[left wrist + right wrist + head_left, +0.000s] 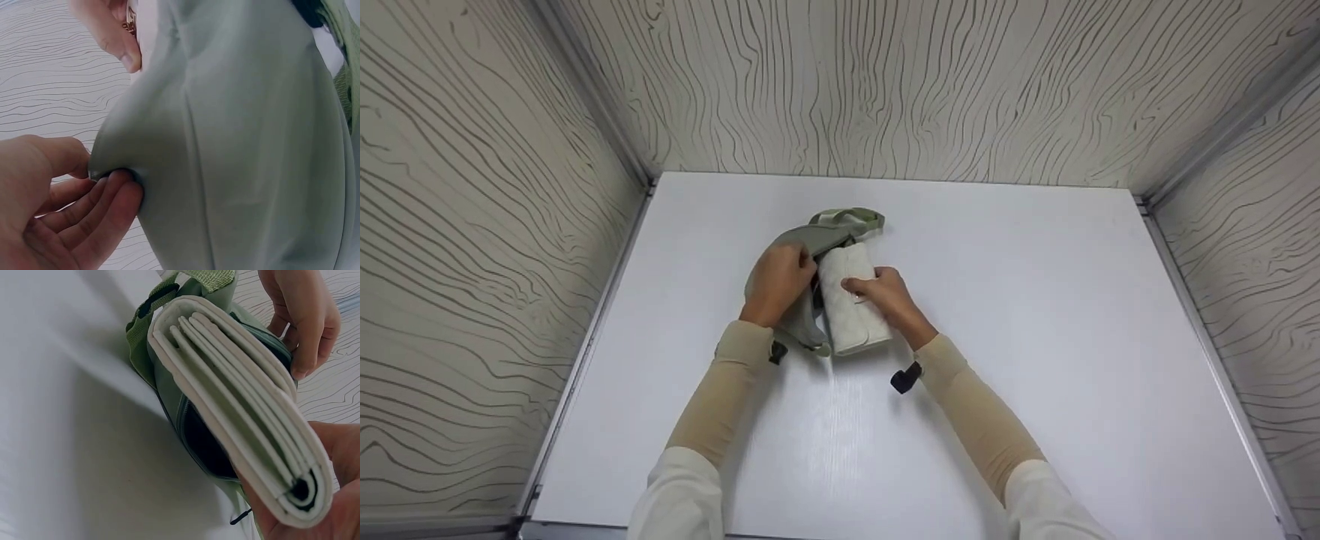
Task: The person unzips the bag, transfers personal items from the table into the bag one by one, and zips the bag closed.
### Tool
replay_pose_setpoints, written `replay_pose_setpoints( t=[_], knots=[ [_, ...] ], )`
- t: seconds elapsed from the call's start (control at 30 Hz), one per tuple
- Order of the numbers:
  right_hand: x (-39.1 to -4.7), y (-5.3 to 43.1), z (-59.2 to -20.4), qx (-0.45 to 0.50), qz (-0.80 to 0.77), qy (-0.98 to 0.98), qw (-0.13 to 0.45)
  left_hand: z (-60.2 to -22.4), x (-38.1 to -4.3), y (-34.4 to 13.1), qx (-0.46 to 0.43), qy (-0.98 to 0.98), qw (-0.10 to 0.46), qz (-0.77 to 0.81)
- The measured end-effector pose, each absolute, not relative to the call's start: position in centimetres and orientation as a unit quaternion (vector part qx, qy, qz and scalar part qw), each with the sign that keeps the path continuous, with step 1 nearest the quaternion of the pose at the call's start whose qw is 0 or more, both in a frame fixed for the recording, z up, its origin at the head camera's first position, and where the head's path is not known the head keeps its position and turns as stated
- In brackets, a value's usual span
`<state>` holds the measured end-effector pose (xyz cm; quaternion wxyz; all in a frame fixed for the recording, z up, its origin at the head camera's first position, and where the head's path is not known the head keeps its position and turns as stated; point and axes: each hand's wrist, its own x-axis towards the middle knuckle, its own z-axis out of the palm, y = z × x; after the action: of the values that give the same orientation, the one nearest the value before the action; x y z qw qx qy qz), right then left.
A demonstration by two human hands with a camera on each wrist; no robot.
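A grey-green waist bag [802, 238] with a green webbing strap [864, 217] lies on the white table, its zipped opening spread apart in the right wrist view. My left hand [780, 276] pinches the edge of that opening between thumb and fingers; the pinched fabric [163, 152] shows in the left wrist view. In my right hand [889, 297] is a white folding wallet [851, 322], thumb on its front near a small metal clasp. The wallet's layered side [242, 399] faces the right wrist camera. It stands right at the bag's dark opening [205, 444]; how far it reaches inside is hidden.
The white table [1057, 315] is enclosed by wood-grain patterned panels [885, 90] at the back and both sides. Grey metal rails [592, 97] run along the panel corners. A black camera mount [906, 377] sits at the right wrist.
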<state>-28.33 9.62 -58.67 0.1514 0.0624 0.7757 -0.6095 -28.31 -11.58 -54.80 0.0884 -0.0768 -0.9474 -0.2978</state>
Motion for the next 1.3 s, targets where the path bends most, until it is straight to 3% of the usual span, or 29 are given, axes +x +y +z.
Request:
replay_pose_setpoints(
  t=[1.3],
  knots=[
    [-28.4,7.4,-59.3,0.026,-0.622,0.757,0.197,-54.7,-28.1,-11.5,-0.095,-0.950,0.101,-0.282]
  ],
)
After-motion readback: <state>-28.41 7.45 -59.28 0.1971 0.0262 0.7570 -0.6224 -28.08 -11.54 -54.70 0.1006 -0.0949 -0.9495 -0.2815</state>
